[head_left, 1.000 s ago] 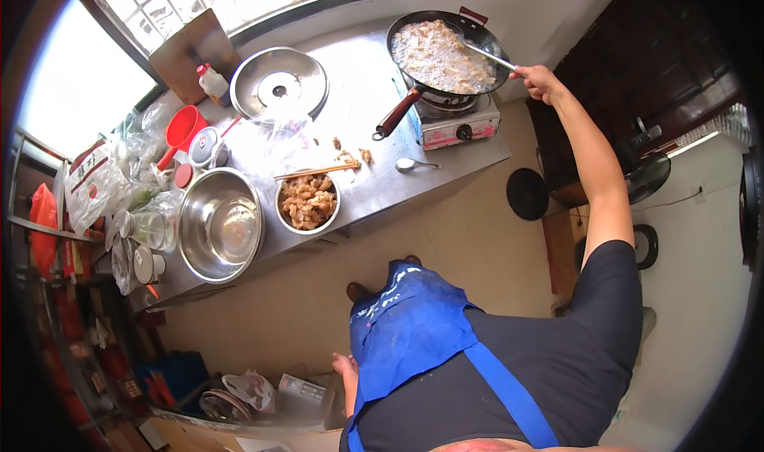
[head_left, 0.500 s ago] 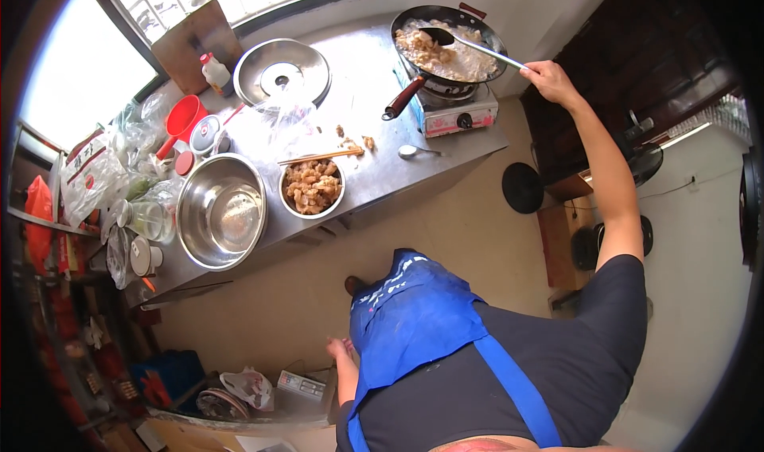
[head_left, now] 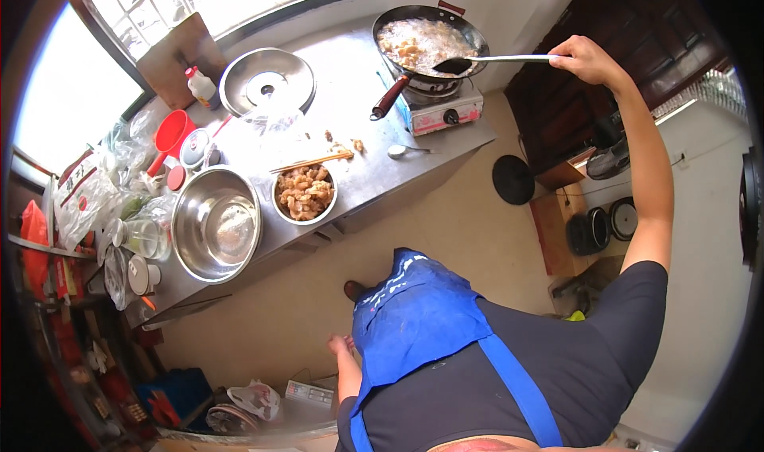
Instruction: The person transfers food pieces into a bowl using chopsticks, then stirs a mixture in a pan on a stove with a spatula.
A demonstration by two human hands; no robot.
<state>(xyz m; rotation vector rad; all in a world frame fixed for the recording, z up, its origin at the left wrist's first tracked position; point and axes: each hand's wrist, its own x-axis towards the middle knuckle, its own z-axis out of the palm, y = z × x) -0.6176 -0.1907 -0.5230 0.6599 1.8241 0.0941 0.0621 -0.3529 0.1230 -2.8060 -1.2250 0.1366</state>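
Note:
My right hand point(head_left: 585, 60) grips the long pale handle of a spatula point(head_left: 509, 59); its dark head rests in a black wok point(head_left: 418, 42) among bubbling oil and browned pieces. The wok has a wooden handle and sits on a gas stove point(head_left: 446, 118). My left hand point(head_left: 341, 344) hangs low beside the blue apron point(head_left: 418, 321), its fingers partly hidden. On the steel counter point(head_left: 366, 181) are a bowl of brown food pieces point(head_left: 302, 189) with chopsticks point(head_left: 314, 161) across its rim, and a spoon point(head_left: 398, 151).
A large steel bowl point(head_left: 215, 221), a steel basin point(head_left: 239, 78), a red scoop point(head_left: 171, 134), plastic bags point(head_left: 79, 205), a bottle point(head_left: 203, 86) and a cutting board point(head_left: 167, 54) crowd the counter's left. A door point(head_left: 549, 86), black lid point(head_left: 513, 177) and cookware point(head_left: 589, 233) stand right.
My right hand has moved right and upward. The spatula head has shifted from amid the food toward the wok's lower right, its handle now nearly horizontal.

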